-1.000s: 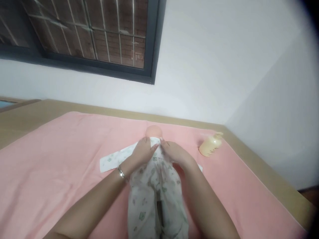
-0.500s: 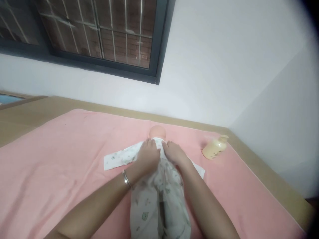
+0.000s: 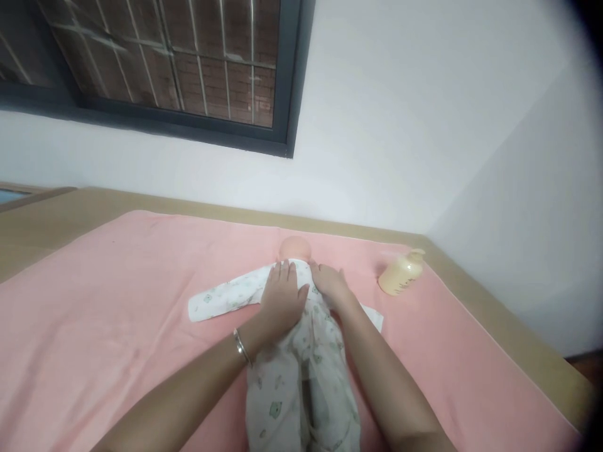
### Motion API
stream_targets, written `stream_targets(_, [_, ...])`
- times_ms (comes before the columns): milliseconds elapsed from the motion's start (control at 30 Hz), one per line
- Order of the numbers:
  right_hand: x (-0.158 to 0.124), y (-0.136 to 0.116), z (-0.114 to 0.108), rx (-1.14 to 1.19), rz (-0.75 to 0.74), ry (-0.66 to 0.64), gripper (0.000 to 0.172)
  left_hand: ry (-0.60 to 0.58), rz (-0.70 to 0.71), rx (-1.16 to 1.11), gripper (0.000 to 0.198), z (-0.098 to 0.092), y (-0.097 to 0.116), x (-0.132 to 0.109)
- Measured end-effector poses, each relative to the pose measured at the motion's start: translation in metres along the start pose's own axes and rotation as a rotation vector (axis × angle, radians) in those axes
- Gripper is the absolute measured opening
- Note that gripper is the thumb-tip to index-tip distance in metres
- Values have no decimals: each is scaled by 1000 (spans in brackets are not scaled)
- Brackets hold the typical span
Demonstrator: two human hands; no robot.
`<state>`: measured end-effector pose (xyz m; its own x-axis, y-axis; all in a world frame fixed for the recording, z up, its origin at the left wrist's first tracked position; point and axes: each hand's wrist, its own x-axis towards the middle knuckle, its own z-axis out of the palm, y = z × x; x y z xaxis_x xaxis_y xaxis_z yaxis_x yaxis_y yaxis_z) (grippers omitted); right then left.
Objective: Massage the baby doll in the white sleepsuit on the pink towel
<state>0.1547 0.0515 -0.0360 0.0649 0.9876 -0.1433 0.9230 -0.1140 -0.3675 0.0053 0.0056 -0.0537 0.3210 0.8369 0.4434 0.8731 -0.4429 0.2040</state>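
A baby doll [image 3: 294,248] lies on a pink blanket, dressed in a white baby outfit [image 3: 276,408] with small green prints. Only its bare head shows above the collar. My left hand [image 3: 284,296], with a silver bangle at the wrist, rests flat on the upper body, fingers stretched toward the collar and thumb out to the side. On the doll's right-hand shoulder in view lies my right hand [image 3: 331,285], its fingers extended along the cloth near the neck. One sleeve spreads out to the left; the other is partly hidden behind my right forearm.
A pale yellow pump bottle [image 3: 400,275] is on the pink blanket [image 3: 117,301] to the right of the doll. Beyond the blanket runs a tan surface edge [image 3: 226,212] against a white wall [image 3: 377,125]. A dark-framed window [image 3: 188,75] with bars is at upper left.
The fingers of my left hand have flattened and spread on the cloth, the thumb moving outward. My right hand has shifted slightly at the shoulder. The view has turned a little.
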Motion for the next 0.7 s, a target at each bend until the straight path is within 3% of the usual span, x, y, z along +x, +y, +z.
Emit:
stream_targets(200, [-33,-16,-9,-87,-90,36,68,-166,-258,-43,43,-5,-45,31])
stream_targets(300, [-29,-15,-8,-80,-105,39,67,-174,-286,12,44,-7,-41,26])
stream_targets(467, [-10,-9,0,-2,-34,-6,73,-101,-117,24,42,-9,-21,13])
stream_targets(700, [-4,-11,8,-37,-32,72,72,-339,-431,-111,64,-8,-42,38])
